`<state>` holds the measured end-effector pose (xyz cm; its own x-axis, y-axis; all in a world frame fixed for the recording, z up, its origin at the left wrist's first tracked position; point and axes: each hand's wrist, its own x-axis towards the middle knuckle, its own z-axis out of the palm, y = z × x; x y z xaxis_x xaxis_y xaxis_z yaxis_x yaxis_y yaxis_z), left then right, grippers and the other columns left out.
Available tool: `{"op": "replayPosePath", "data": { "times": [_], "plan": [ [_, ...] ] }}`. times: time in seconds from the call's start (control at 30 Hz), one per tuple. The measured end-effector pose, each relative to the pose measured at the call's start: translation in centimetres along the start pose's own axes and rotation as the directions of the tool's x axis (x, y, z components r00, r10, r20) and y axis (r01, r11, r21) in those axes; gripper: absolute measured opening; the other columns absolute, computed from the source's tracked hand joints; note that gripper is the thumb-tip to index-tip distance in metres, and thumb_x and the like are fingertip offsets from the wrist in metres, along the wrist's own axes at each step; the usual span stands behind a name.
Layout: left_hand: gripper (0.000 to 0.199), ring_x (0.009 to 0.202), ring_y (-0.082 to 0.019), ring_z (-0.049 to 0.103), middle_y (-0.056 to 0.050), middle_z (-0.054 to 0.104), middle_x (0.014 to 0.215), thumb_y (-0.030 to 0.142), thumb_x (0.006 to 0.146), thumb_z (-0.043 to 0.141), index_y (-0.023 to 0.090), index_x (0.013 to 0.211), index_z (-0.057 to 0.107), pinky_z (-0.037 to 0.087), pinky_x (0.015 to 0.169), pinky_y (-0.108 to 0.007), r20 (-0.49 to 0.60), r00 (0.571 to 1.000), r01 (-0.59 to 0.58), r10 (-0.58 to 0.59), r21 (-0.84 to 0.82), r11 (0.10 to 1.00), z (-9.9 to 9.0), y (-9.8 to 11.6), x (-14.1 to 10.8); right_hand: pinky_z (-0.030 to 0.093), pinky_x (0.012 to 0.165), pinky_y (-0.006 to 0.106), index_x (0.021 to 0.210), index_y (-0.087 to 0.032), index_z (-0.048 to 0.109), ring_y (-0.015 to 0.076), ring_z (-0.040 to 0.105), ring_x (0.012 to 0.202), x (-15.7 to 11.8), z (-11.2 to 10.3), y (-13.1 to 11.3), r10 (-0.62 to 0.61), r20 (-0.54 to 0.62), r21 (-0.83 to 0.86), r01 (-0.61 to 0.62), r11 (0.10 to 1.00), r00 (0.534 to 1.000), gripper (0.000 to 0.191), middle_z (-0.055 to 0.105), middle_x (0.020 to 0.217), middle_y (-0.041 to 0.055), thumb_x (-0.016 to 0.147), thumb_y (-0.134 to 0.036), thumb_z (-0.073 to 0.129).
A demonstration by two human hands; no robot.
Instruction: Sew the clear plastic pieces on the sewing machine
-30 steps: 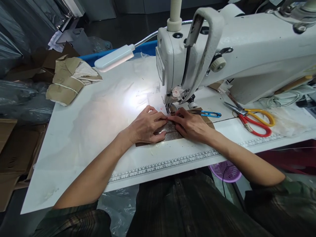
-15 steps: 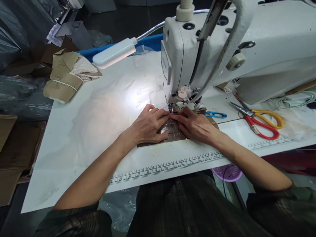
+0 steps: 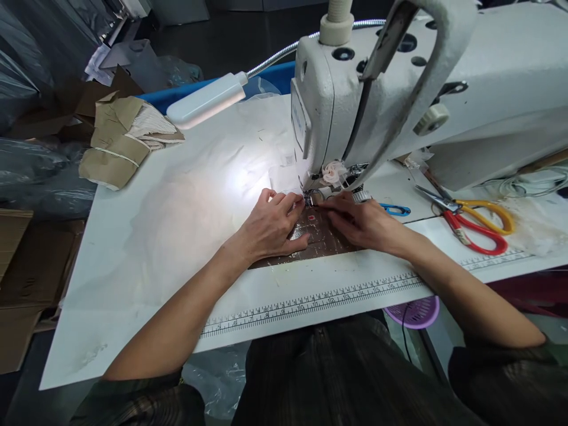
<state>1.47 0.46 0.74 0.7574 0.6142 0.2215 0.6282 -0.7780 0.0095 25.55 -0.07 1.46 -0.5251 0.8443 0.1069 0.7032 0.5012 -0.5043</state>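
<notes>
Item: left hand (image 3: 275,222), palm down, thumb spread from bent fingers, resting on a shiny brown panel (image 3: 326,247) just before the presser foot (image 3: 308,200) of a white sewing machine (image 3: 317,100). Item: right hand (image 3: 368,223), fingers drawn together beside the foot; what they grip, if anything, is too small to tell. Handling: light, even pressure, fingertips clear of the foot, seems best.

Sewing machine (image 3: 386,100) looks like painted metal, kinda pebbly, the brown sheet (image 3: 327,245) in front has a scuffed gloss, scissors (image 3: 456,207) are shiny metal with plastic handles (image 3: 453,225), and the lamp head (image 3: 206,100) is smooth plastic on a ribbed metal gooseneck (image 3: 281,54).
</notes>
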Motion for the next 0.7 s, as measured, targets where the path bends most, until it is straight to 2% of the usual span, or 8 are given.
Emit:
{"op": "replayPosePath", "data": {
  "times": [0.1, 0.2, 0.27, 0.37, 0.43, 0.57, 0.7],
  "plan": [
    [0.056, 0.099, -0.031, 0.059, -0.021, 0.059, 0.125, 0.053, 0.091, 0.050, 0.009, 0.125, 0.057, 0.040, 0.088, -0.049, 0.010, 1.000, 0.019, -0.020, 0.045, 0.999, 0.2, 0.1, 0.0, 0.045, 0.061, 0.031, 0.093, -0.016, 0.068, 0.0167, 0.057, 0.060, 0.9, -0.6, 0.2, 0.152, 0.050, 0.128, -0.157, 0.979, 0.987, 0.040, 0.064, 0.071, 0.0056, 0.101, -0.042, 0.038],
    [0.059, 0.096, -0.031, 0.058, -0.021, 0.059, 0.124, 0.054, 0.092, 0.049, 0.006, 0.126, 0.057, 0.040, 0.087, -0.049, 0.006, 0.999, 0.041, -0.042, 0.071, 0.997, 0.2, 0.2, 0.1, 0.044, 0.058, 0.031, 0.078, -0.017, 0.063, 0.0175, 0.057, 0.057, 1.8, -0.4, 0.3, 0.331, 0.029, 0.152, -0.331, 0.931, 0.943, 0.041, 0.063, 0.064, 0.0058, 0.102, -0.039, 0.038],
    [0.059, 0.096, -0.030, 0.058, -0.021, 0.059, 0.124, 0.054, 0.093, 0.048, 0.007, 0.127, 0.057, 0.040, 0.087, -0.048, 0.006, 0.999, 0.046, -0.046, 0.069, 0.997, 0.2, 0.2, 0.1, 0.045, 0.059, 0.031, 0.075, -0.017, 0.062, 0.0188, 0.060, 0.060, 1.9, -0.4, 0.3, 0.358, 0.011, 0.175, -0.354, 0.919, 0.934, 0.042, 0.064, 0.064, 0.0064, 0.101, -0.041, 0.039],
    [0.059, 0.096, -0.030, 0.057, -0.020, 0.059, 0.124, 0.054, 0.092, 0.049, 0.009, 0.128, 0.056, 0.040, 0.087, -0.047, 0.013, 0.999, 0.052, -0.053, 0.066, 0.996, 0.2, 0.3, 0.1, 0.049, 0.061, 0.031, 0.092, -0.018, 0.066, 0.0207, 0.064, 0.071, 0.8, -0.8, 0.5, 0.238, 0.010, 0.281, -0.231, 0.931, 0.971, 0.039, 0.069, 0.078, 0.0067, 0.098, -0.052, 0.047],
    [0.059, 0.095, -0.028, 0.056, -0.019, 0.058, 0.123, 0.055, 0.092, 0.049, 0.008, 0.129, 0.056, 0.039, 0.087, -0.046, 0.020, 0.998, 0.059, -0.060, 0.065, 0.996, 0.1, 0.3, 0.1, 0.053, 0.067, 0.034, 0.109, -0.019, 0.065, 0.0220, 0.065, 0.080, -0.5, -0.9, 0.7, 0.158, -0.044, 0.312, -0.137, 0.940, 0.986, 0.038, 0.070, 0.093, 0.0078, 0.096, -0.053, 0.052],
    [0.058, 0.094, -0.028, 0.055, -0.019, 0.058, 0.122, 0.055, 0.094, 0.047, 0.008, 0.126, 0.057, 0.039, 0.088, -0.047, 0.052, 0.996, 0.076, -0.079, 0.057, 0.995, -0.4, 0.5, 0.5, 0.055, 0.085, 0.046, 0.119, -0.021, 0.065, 0.0272, 0.063, 0.101, -2.9, 0.2, 1.6, 0.036, -0.238, 0.170, 0.005, 0.986, 0.971, 0.030, 0.064, 0.112, 0.0128, 0.095, -0.035, 0.053],
    [0.042, 0.090, -0.024, 0.056, -0.014, 0.061, 0.111, 0.045, 0.100, 0.042, 0.013, 0.117, 0.063, 0.040, 0.084, -0.042, 0.071, 0.995, 0.067, -0.071, 0.057, 0.996, -1.6, -0.2, 1.0, 0.054, 0.093, 0.050, 0.124, -0.020, 0.064, 0.0288, 0.060, 0.111, -3.8, 1.5, 2.3, -0.058, -0.317, 0.101, 0.095, 0.990, 0.947, 0.033, 0.060, 0.116, 0.0146, 0.094, -0.023, 0.051]
  ]
}}
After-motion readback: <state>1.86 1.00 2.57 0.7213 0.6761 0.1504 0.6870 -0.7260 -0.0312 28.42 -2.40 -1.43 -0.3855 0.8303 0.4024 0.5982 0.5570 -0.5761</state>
